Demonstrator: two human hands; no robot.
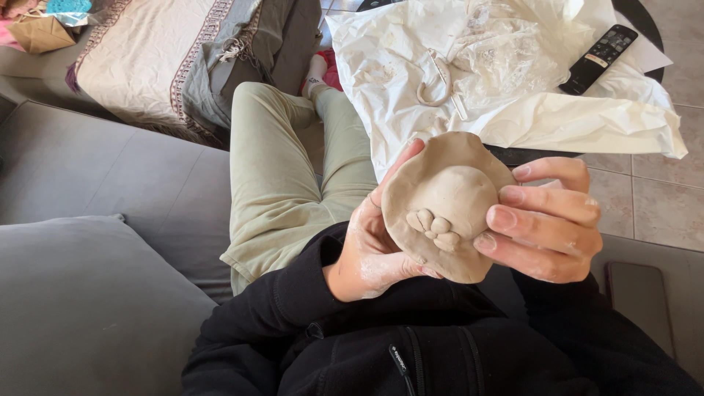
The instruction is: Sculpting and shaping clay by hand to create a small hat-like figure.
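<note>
1. Your left hand (370, 253) cups the clay (440, 205) from behind; the palm wraps its left edge, and the thumb tip shows over the top rim.
2. Your right hand (546, 220) grips the clay's right edge, fingers curled close together with their tips pressed on the front.
3. The clay is a flat, roundish slab with a smooth dome in the middle and three small lumps just below it. You hold it up over your lap, face toward you.
4. Behind the clay lies crumpled white paper (587, 110) on a dark table (645, 22); the clay hides the paper's near edge.
5. On the paper sit a clay coil (434, 84) and clear plastic wrap (506, 59).
6. A black remote (598, 57) lies at the paper's right.
7. A grey cushion (81, 308) is at your left, and a dark phone (638, 297) at your right.
</note>
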